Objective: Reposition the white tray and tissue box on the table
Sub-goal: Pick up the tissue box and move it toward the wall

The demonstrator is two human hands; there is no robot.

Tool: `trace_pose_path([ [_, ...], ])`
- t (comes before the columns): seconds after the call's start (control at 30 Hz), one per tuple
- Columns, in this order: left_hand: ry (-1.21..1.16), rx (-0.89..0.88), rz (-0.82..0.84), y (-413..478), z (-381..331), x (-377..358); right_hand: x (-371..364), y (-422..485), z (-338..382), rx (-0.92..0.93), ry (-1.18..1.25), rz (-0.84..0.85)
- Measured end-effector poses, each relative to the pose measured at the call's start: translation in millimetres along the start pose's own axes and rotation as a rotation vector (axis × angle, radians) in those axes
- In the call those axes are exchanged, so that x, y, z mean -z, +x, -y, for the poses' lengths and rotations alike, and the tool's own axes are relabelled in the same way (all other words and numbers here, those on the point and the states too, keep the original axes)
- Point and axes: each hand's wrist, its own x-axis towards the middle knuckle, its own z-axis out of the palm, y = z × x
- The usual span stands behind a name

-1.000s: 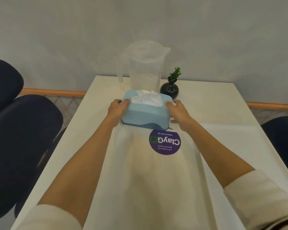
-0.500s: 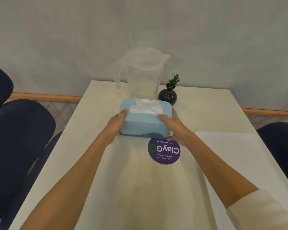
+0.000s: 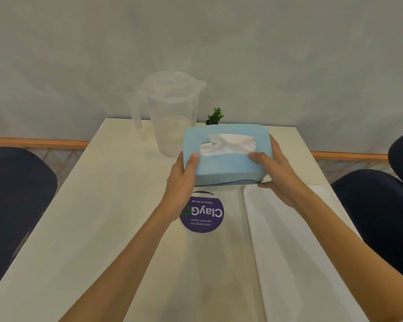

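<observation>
I hold a light blue tissue box [image 3: 228,163] with a white tissue sticking out of its top, raised above the table [image 3: 98,217]. My left hand [image 3: 182,182] grips its left end, thumb on top. My right hand [image 3: 277,180] grips its right end. The box hovers over the far left corner of the white tray [image 3: 286,247], which lies flat along the table's right side under my right forearm.
A clear plastic jug [image 3: 170,112] stands at the back of the table, left of the box. A small green plant [image 3: 215,116] peeks out behind the box. A purple round sticker [image 3: 201,211] lies on the table. Dark chairs [image 3: 14,194] flank both sides.
Both hands have lifted the tissue box off the table and carried it to the right, so it now hides the plant's black vase.
</observation>
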Motion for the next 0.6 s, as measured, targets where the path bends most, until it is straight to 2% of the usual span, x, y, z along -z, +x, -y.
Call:
trace_pose_path([
  [0.23, 0.041, -0.038, 0.058, 26.9, -13.5, -102.2, 101.5, 22.9, -3.9, -0.016, 0.042, -0.035],
  [0.6, 0.180, 0.188, 0.124, 102.8, 16.4, -201.5, 177.0, 101.1, -48.5, -0.223, 0.082, -0.087],
])
